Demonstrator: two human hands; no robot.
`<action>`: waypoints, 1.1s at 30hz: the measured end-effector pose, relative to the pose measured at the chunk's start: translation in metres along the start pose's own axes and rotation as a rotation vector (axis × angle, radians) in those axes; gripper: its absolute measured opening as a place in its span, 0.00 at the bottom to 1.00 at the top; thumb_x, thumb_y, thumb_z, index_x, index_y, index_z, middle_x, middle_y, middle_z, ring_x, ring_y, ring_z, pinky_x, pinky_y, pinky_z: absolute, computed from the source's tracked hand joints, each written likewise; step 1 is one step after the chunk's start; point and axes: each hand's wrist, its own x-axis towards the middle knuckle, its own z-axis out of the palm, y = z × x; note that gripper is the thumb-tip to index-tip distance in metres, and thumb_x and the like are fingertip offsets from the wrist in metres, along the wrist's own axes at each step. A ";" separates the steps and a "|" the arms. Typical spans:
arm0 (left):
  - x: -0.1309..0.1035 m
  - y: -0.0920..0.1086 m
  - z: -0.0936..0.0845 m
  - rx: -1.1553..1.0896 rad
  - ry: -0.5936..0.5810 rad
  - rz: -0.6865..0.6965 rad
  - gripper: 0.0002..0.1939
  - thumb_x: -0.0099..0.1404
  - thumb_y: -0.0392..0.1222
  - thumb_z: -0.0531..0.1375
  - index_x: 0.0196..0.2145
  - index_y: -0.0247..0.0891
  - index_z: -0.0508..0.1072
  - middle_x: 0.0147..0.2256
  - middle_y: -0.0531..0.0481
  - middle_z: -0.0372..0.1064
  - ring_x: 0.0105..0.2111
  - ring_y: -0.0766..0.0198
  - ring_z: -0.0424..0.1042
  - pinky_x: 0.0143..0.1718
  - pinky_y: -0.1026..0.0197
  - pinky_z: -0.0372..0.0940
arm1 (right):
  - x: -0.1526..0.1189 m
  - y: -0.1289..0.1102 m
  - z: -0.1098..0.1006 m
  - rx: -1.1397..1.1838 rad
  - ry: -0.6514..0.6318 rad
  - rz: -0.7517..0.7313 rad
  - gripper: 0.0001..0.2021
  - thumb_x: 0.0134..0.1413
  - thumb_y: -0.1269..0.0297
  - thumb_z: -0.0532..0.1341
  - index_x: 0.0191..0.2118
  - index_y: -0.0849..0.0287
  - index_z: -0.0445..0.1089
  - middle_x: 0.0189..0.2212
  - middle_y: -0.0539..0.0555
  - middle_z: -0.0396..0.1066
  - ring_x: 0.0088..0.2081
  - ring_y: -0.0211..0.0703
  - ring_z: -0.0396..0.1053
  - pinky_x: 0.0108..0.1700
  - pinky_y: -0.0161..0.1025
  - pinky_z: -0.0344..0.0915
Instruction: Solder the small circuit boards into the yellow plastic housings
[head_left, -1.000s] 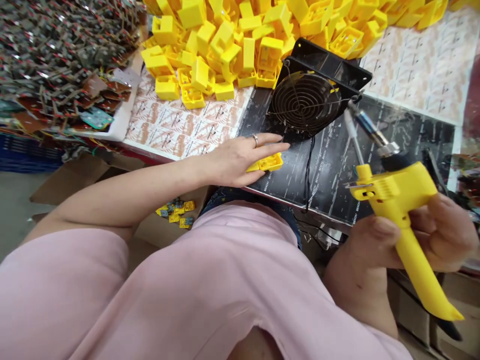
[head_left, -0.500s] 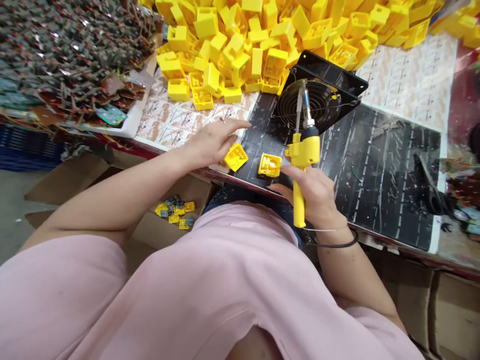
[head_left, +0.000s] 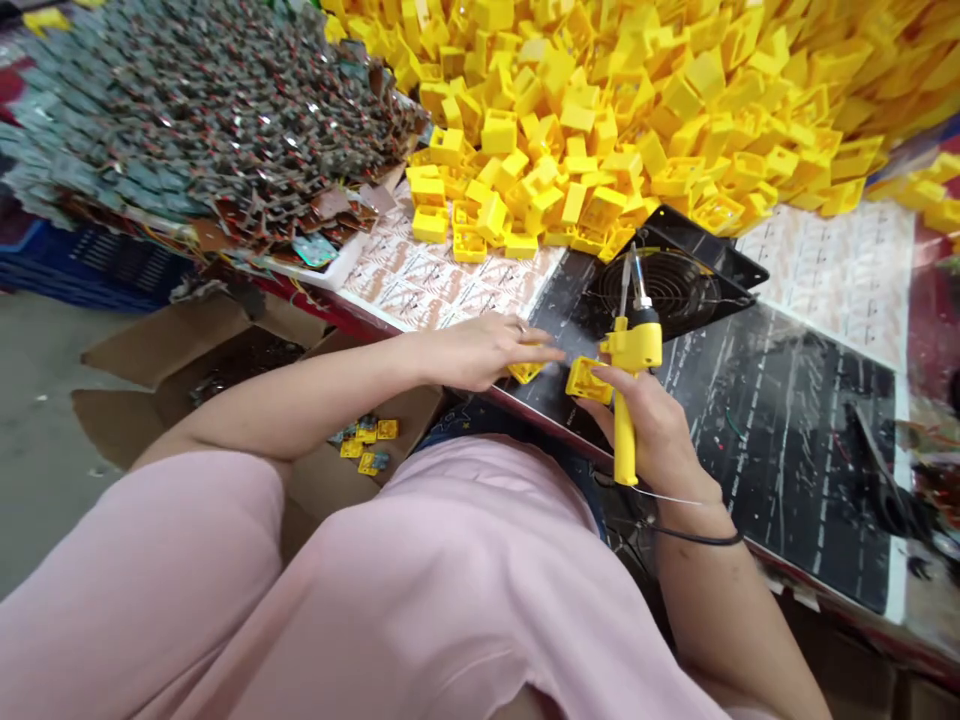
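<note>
Two bare hands in the head view, both low over the black printed mat (head_left: 784, 460). Left hand (head_left: 476, 350) now lies across a small yellow plastic case (head_left: 526, 372) by the mat's near edge, fingers reaching over it; thumb hidden, so cannot tell whether it is gripped. Right hand (head_left: 660, 425) is closed around a yellow plastic soldering gun (head_left: 634, 347), metal tip up in front of the black square fan (head_left: 675, 288). Its free fingertips now also touch a second, open yellow case (head_left: 589, 379), tilted, hollow side visible. The change: each hand now has its own case, a short gap between the two. Beyond: heaped yellow plastic cases (head_left: 577, 117); to the left, a dense mound of wired circuit boards (head_left: 247, 125).
</note>
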 end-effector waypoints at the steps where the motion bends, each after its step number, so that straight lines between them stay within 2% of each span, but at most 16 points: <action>1: 0.004 -0.001 0.003 -0.055 -0.004 0.077 0.34 0.67 0.26 0.52 0.69 0.35 0.62 0.68 0.39 0.61 0.64 0.56 0.67 0.64 0.57 0.64 | -0.001 0.001 -0.001 0.007 -0.004 -0.005 0.19 0.66 0.63 0.63 0.60 0.53 0.64 0.41 0.56 0.76 0.40 0.48 0.77 0.42 0.42 0.74; 3: 0.011 -0.003 0.010 -0.130 0.020 0.146 0.38 0.64 0.23 0.52 0.71 0.28 0.55 0.71 0.36 0.53 0.70 0.60 0.57 0.68 0.60 0.59 | -0.003 0.003 -0.002 0.020 -0.020 -0.016 0.19 0.66 0.63 0.63 0.61 0.53 0.64 0.41 0.55 0.76 0.38 0.48 0.77 0.39 0.42 0.74; 5: 0.014 -0.009 0.015 -0.133 0.129 0.078 0.37 0.64 0.23 0.51 0.70 0.28 0.57 0.71 0.35 0.53 0.70 0.60 0.57 0.68 0.58 0.60 | -0.005 0.004 -0.002 0.025 -0.031 -0.027 0.19 0.67 0.63 0.62 0.61 0.54 0.63 0.43 0.57 0.77 0.39 0.48 0.77 0.40 0.43 0.75; 8: 0.013 -0.035 0.006 -0.047 0.403 -0.247 0.31 0.68 0.26 0.49 0.67 0.34 0.64 0.67 0.36 0.62 0.65 0.56 0.64 0.65 0.49 0.63 | -0.002 0.005 -0.002 0.015 -0.020 -0.044 0.22 0.65 0.62 0.64 0.61 0.55 0.62 0.47 0.60 0.76 0.43 0.51 0.78 0.47 0.49 0.76; 10: 0.012 -0.062 -0.006 0.013 0.514 -0.510 0.28 0.71 0.35 0.53 0.67 0.34 0.63 0.67 0.36 0.61 0.66 0.48 0.61 0.66 0.42 0.60 | 0.004 0.005 0.000 0.013 -0.010 -0.077 0.25 0.63 0.60 0.67 0.62 0.55 0.61 0.47 0.61 0.76 0.46 0.54 0.77 0.51 0.53 0.74; 13: 0.014 -0.094 -0.019 0.027 0.447 -0.789 0.37 0.70 0.49 0.60 0.71 0.33 0.57 0.69 0.32 0.55 0.69 0.36 0.55 0.68 0.35 0.55 | 0.019 0.002 0.009 0.053 -0.029 -0.140 0.26 0.64 0.56 0.66 0.62 0.55 0.61 0.43 0.59 0.76 0.48 0.54 0.77 0.56 0.56 0.72; 15: 0.017 -0.101 -0.016 0.003 0.382 -0.799 0.37 0.70 0.49 0.59 0.71 0.32 0.56 0.68 0.32 0.56 0.67 0.37 0.57 0.68 0.38 0.55 | 0.027 -0.001 0.017 0.085 -0.059 -0.178 0.23 0.67 0.54 0.63 0.61 0.56 0.61 0.42 0.57 0.76 0.46 0.51 0.77 0.57 0.54 0.72; 18: 0.023 -0.092 0.003 -0.056 0.373 -0.537 0.29 0.72 0.41 0.53 0.69 0.33 0.60 0.64 0.36 0.63 0.64 0.49 0.63 0.66 0.49 0.59 | 0.032 -0.004 0.028 0.086 -0.051 -0.217 0.18 0.69 0.55 0.61 0.58 0.57 0.64 0.43 0.57 0.77 0.43 0.46 0.77 0.48 0.43 0.74; 19: 0.025 -0.087 0.009 -0.066 0.381 -0.438 0.28 0.73 0.40 0.51 0.68 0.35 0.61 0.62 0.37 0.64 0.63 0.51 0.64 0.66 0.50 0.60 | 0.031 -0.003 0.029 0.074 -0.026 -0.215 0.17 0.69 0.57 0.61 0.57 0.58 0.64 0.43 0.57 0.76 0.41 0.46 0.77 0.44 0.41 0.74; 22: 0.028 -0.083 0.016 -0.021 0.448 -0.264 0.29 0.73 0.49 0.52 0.68 0.40 0.61 0.65 0.38 0.62 0.65 0.49 0.61 0.67 0.44 0.57 | 0.026 -0.001 0.030 0.019 0.060 -0.169 0.20 0.65 0.58 0.65 0.57 0.62 0.65 0.38 0.57 0.75 0.35 0.46 0.75 0.38 0.40 0.72; 24: 0.026 -0.093 0.009 0.020 0.535 -0.322 0.32 0.71 0.54 0.55 0.69 0.42 0.61 0.67 0.39 0.58 0.67 0.47 0.57 0.70 0.41 0.50 | 0.023 0.000 0.029 -0.019 0.080 -0.146 0.21 0.65 0.56 0.65 0.56 0.63 0.67 0.35 0.56 0.74 0.32 0.45 0.73 0.36 0.40 0.71; 25: 0.023 -0.102 0.003 0.018 0.579 -0.427 0.33 0.70 0.54 0.56 0.69 0.42 0.61 0.68 0.40 0.57 0.69 0.48 0.55 0.72 0.42 0.47 | 0.023 0.001 0.028 -0.032 0.084 -0.145 0.20 0.65 0.55 0.65 0.56 0.62 0.67 0.34 0.55 0.74 0.31 0.44 0.73 0.36 0.39 0.71; 27: 0.017 -0.123 -0.009 -0.031 0.643 -0.720 0.31 0.72 0.52 0.54 0.69 0.40 0.60 0.69 0.39 0.55 0.70 0.48 0.52 0.73 0.43 0.43 | 0.023 0.001 0.029 -0.041 0.093 -0.155 0.18 0.66 0.55 0.64 0.55 0.60 0.68 0.36 0.55 0.75 0.33 0.44 0.74 0.38 0.39 0.71; 29: 0.012 -0.138 -0.015 -0.093 0.653 -0.943 0.28 0.74 0.48 0.51 0.68 0.34 0.61 0.68 0.36 0.56 0.70 0.47 0.51 0.73 0.43 0.44 | 0.024 0.001 0.031 -0.039 0.097 -0.161 0.16 0.67 0.57 0.63 0.54 0.60 0.68 0.38 0.56 0.76 0.36 0.45 0.76 0.40 0.40 0.71; 31: 0.013 -0.140 -0.013 -0.124 0.624 -0.976 0.26 0.75 0.45 0.50 0.66 0.32 0.63 0.67 0.35 0.59 0.70 0.48 0.53 0.72 0.44 0.48 | 0.026 0.001 0.032 -0.037 0.096 -0.161 0.16 0.67 0.57 0.63 0.54 0.60 0.68 0.39 0.58 0.77 0.37 0.46 0.76 0.40 0.40 0.71; 33: 0.017 -0.128 -0.008 -0.132 0.576 -0.909 0.25 0.74 0.44 0.52 0.65 0.35 0.65 0.67 0.39 0.61 0.69 0.51 0.55 0.71 0.47 0.51 | 0.026 0.002 0.033 -0.033 0.098 -0.160 0.17 0.67 0.56 0.63 0.55 0.61 0.68 0.39 0.58 0.77 0.36 0.46 0.76 0.39 0.40 0.71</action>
